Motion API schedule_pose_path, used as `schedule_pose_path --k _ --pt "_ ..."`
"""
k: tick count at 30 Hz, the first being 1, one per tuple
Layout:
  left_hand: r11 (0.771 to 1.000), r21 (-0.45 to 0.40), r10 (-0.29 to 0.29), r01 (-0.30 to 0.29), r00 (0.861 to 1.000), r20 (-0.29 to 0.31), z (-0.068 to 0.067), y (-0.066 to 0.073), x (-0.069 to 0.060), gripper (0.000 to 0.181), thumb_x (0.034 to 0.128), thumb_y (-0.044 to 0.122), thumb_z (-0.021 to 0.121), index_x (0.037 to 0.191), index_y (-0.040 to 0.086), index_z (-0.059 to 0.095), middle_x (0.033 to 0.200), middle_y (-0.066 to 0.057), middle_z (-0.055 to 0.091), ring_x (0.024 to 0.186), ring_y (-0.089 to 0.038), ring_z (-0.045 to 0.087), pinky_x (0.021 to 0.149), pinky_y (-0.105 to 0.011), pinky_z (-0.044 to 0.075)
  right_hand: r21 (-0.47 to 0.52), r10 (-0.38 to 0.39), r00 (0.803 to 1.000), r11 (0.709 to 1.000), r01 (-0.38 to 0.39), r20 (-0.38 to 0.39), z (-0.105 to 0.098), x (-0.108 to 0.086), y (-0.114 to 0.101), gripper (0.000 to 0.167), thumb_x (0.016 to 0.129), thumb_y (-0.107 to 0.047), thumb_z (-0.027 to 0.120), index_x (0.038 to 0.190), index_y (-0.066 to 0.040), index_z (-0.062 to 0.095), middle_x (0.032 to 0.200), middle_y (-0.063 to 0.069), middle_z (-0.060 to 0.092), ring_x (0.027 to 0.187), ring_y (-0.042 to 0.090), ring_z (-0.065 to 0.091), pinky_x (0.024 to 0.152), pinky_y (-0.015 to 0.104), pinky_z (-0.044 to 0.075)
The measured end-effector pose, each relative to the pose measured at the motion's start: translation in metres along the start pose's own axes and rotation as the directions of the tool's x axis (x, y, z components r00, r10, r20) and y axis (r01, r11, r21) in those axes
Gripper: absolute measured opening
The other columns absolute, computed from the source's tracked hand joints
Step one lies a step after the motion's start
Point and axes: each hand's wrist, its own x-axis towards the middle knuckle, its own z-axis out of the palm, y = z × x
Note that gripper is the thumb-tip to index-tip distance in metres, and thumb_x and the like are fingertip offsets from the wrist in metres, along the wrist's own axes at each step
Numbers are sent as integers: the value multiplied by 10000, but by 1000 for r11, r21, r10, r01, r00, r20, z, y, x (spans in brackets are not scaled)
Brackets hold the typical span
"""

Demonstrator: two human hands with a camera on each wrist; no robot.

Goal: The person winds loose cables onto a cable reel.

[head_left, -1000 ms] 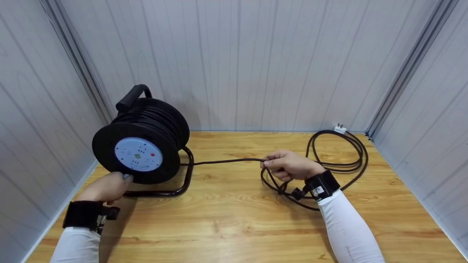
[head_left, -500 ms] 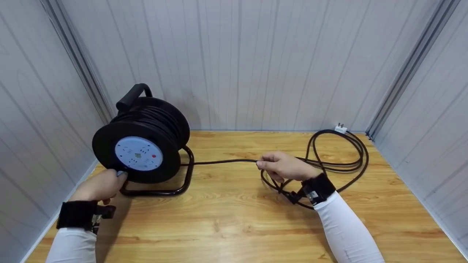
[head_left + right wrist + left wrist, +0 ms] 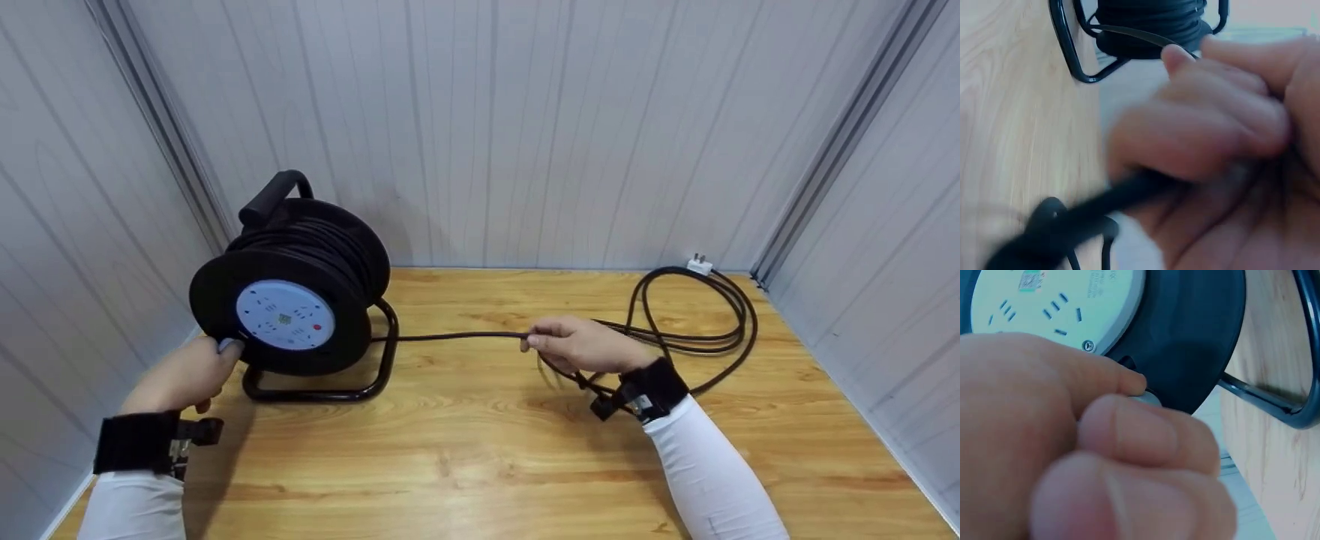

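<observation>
A black cable reel (image 3: 214, 296) with a white socket face (image 3: 285, 315) stands at the left in the head view. My left hand (image 3: 176, 379) is at the lower left of its rim, pinching a small grey knob (image 3: 1148, 399), mostly hidden by fingers in the left wrist view. Black cable (image 3: 450, 335) runs nearly straight from the drum to my right hand (image 3: 589, 346), which holds it between thumb and fingers. In the right wrist view the cable (image 3: 1129, 194) also passes under the curled fingers, where it is blurred.
Loose cable loops (image 3: 750, 322) lie on the wooden table (image 3: 450, 465) at the right, ending in a white plug (image 3: 700, 265) by the back wall. The reel's tubular stand (image 3: 337, 397) rests on the tabletop; its carry handle (image 3: 266, 202) points up. Panel walls enclose three sides.
My left hand has moved left and slightly up with the knob, and the socket face has turned a little clockwise. The right hand has shifted slightly left, holding the cable nearer the reel.
</observation>
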Motion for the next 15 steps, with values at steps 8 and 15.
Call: schedule_pose_path --k 8,15 --pt "999 13 -28 29 996 -80 -9 1 -5 726 1194 528 227 723 106 584 553 -32 584 588 -257 607 815 -442 478 58 44 999 997 -44 0 8 7 12 249 1196 -274 546 1240 -69 680 790 21 515 626 170 454 620 347 461" --pt "994 -101 -51 33 983 -177 -17 5 -7 734 1187 535 224 738 85 592 591 -61 615 587 -270 562 702 -405 435 -31 45 999 999 -44 21 19 15 21 286 1196 -248 540 1174 15 649 802 -4 523 659 145 489 643 331 481"
